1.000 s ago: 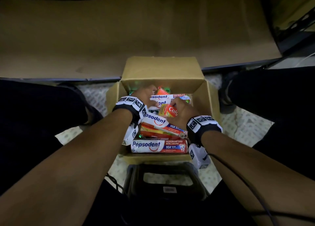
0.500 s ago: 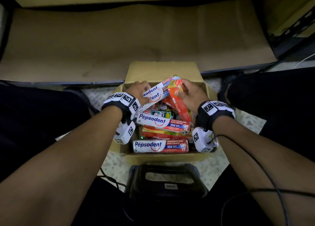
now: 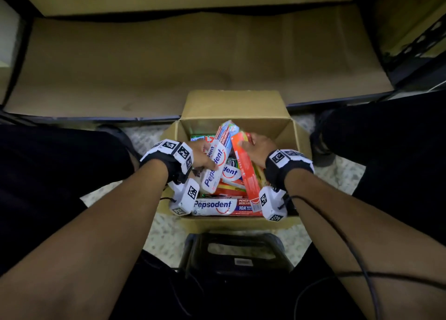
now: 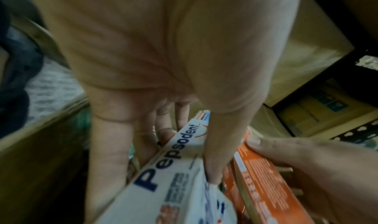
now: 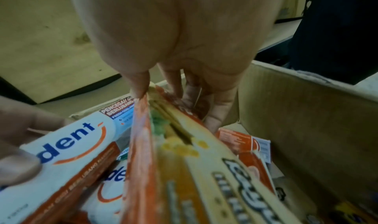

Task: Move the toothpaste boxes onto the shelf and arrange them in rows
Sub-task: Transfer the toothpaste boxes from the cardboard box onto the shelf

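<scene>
Over the open cardboard carton (image 3: 299, 138), my left hand (image 3: 201, 155) grips a white Pepsodent box (image 3: 217, 158), thumb across its face and fingers (image 4: 143, 130) curled behind. My right hand (image 3: 257, 149) pinches an orange toothpaste box (image 3: 246, 172) at its upper end. Both boxes tilt side by side above the loose boxes (image 3: 217, 207) in the carton. The shelf (image 3: 169, 61) lies beyond.

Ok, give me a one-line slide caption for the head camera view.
Left hand lifts a white Pepsodent box and right hand an orange box from the cardboard carton.
</scene>
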